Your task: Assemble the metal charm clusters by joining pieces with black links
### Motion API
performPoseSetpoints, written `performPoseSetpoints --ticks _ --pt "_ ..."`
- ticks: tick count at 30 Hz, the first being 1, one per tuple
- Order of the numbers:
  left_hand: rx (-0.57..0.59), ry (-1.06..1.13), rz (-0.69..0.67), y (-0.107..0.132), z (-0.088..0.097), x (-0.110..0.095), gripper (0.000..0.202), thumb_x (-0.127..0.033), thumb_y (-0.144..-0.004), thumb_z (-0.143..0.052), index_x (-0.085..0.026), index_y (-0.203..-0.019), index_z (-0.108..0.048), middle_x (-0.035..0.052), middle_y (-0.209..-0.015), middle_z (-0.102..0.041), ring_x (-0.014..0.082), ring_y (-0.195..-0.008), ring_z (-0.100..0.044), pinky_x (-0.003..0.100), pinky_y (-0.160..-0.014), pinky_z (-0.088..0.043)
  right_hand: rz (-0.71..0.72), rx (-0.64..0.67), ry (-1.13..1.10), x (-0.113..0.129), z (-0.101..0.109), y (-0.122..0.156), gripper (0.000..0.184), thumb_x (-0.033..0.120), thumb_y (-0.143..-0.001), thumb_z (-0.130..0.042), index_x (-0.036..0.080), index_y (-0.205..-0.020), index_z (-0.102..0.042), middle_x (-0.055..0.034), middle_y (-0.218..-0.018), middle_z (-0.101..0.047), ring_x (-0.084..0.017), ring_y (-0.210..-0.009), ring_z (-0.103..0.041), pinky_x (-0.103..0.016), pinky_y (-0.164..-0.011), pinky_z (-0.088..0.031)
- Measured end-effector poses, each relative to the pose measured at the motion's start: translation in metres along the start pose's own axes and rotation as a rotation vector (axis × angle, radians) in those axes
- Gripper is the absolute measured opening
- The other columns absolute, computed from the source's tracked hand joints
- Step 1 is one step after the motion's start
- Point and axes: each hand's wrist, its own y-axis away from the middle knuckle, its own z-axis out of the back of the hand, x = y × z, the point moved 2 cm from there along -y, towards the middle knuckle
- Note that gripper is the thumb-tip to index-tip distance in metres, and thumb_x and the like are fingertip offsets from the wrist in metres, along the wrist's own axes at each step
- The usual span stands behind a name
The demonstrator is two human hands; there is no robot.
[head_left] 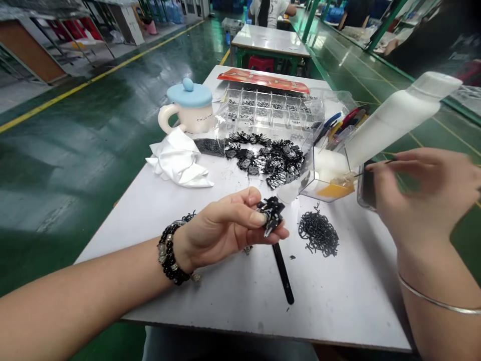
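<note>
My left hand [221, 220] is closed around a clump of small black parts [272, 213] with shiny metal bits, held between thumb and fingers above the table. My right hand [424, 195], blurred, is raised at the right with thumb and fingers pinched. A thin dark stick seems to run from that pinch toward the clear plastic holder [326, 193], though blur hides its kind. Below my left hand lie black tweezers [283, 276]. Right of them sits a pile of small curved black pieces [318, 233]. More black parts [280, 158] lie heaped farther back.
A lidded mug [193, 113] and crumpled white tissue [178, 158] stand at the left. Behind is a clear compartment box [259, 108] of small parts. A white bottle [398, 118] leans from the holder beside pens. A dark phone-like object [366, 193] lies near my right hand.
</note>
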Motion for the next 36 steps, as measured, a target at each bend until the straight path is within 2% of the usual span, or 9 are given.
performPoseSetpoints --ticks 3,12,15,18,19,21,24,32,36 --pt "0.002 0.01 -0.005 -0.001 0.0 -0.001 0.028 -0.005 -0.064 -0.066 -0.018 -0.07 -0.043 0.0033 -0.072 -0.072 0.0154 -0.075 -0.071 0.016 -0.063 -0.057 0.026 0.017 0.074 0.005 -0.004 0.0 0.023 0.024 -0.072 -0.068 0.021 -0.092 -0.058 -0.003 -0.069 -0.069 -0.026 -0.079 -0.065 -0.048 -0.085 -0.036" --pt "0.036 0.015 -0.016 0.0 0.001 -0.001 0.026 -0.005 -0.066 -0.065 -0.018 -0.07 -0.043 0.0027 -0.075 -0.071 0.0147 -0.078 -0.071 0.015 -0.066 -0.055 0.01 0.038 0.155 0.005 -0.003 -0.002 0.022 0.031 -0.071 -0.07 0.02 -0.089 -0.063 -0.0071 -0.082 -0.069 -0.029 -0.085 -0.064 -0.046 -0.082 -0.038" --pt "0.0 -0.012 -0.015 0.0 -0.001 0.002 0.029 -0.003 -0.064 -0.066 -0.019 -0.071 -0.042 0.0014 -0.068 -0.07 0.0162 -0.076 -0.071 0.018 -0.064 -0.054 0.098 -0.115 0.055 0.023 0.004 -0.003 0.038 0.03 -0.064 -0.073 0.018 -0.099 -0.063 -0.011 -0.091 -0.065 -0.032 -0.089 -0.061 -0.045 -0.079 -0.041" --pt "-0.037 -0.036 -0.002 -0.002 -0.003 0.008 0.032 -0.003 -0.063 -0.067 -0.019 -0.072 -0.041 -0.0002 -0.064 -0.067 0.0171 -0.073 -0.07 0.02 -0.062 -0.052 0.329 -0.273 -0.267 0.057 0.014 0.005 0.038 0.032 -0.064 -0.071 0.018 -0.098 -0.063 -0.0071 -0.082 -0.063 -0.026 -0.08 -0.061 -0.04 -0.072 -0.043" --pt "-0.047 -0.041 0.003 -0.002 -0.004 0.01 0.033 -0.004 -0.063 -0.067 -0.019 -0.072 -0.04 -0.0006 -0.063 -0.066 0.0171 -0.072 -0.07 0.021 -0.062 -0.051 0.367 -0.188 -0.359 0.071 0.015 0.009 0.038 0.033 -0.065 -0.071 0.018 -0.098 -0.062 -0.007 -0.083 -0.063 -0.025 -0.078 -0.06 -0.039 -0.07 -0.043" --pt "-0.065 -0.046 0.016 -0.003 -0.005 0.015 0.034 -0.003 -0.063 -0.067 -0.019 -0.071 -0.038 -0.0027 -0.06 -0.062 0.0165 -0.069 -0.069 0.022 -0.062 -0.049 0.336 0.126 -0.452 0.095 0.016 0.017 0.047 0.039 -0.065 -0.073 0.015 -0.102 -0.058 -0.0107 -0.094 -0.061 -0.026 -0.083 -0.06 -0.041 -0.071 -0.044" --pt "-0.078 -0.047 0.056 -0.003 -0.005 0.022 0.034 -0.003 -0.063 -0.066 -0.02 -0.07 -0.036 -0.0069 -0.055 -0.053 0.0157 -0.065 -0.068 0.023 -0.065 -0.049 0.253 0.339 -0.498 0.119 0.02 0.028 0.042 0.043 -0.073 -0.068 0.017 -0.104 -0.055 -0.0112 -0.099 -0.058 -0.025 -0.09 -0.058 -0.043 -0.075 -0.044" --pt "-0.135 -0.073 0.103 -0.002 -0.005 0.028 0.033 -0.006 -0.062 -0.067 -0.018 -0.071 -0.038 -0.0056 -0.062 -0.051 0.0183 -0.072 -0.068 0.023 -0.065 -0.049 0.172 0.338 -0.505 0.125 0.017 0.033 0.037 0.039 -0.069 -0.074 0.018 -0.094 -0.056 -0.0071 -0.091 -0.061 -0.021 -0.084 -0.057 -0.04 -0.073 -0.042" --pt "-0.1 -0.053 0.114 -0.003 -0.004 0.03 0.031 -0.007 -0.064 -0.067 -0.017 -0.073 -0.039 -0.0004 -0.067 -0.06 0.0178 -0.073 -0.068 0.022 -0.063 -0.049 0.158 0.315 -0.495 0.126 0.018 0.033 0.034 0.039 -0.069 -0.074 0.016 -0.089 -0.058 -0.0072 -0.084 -0.063 -0.02 -0.078 -0.058 -0.04 -0.068 -0.042"
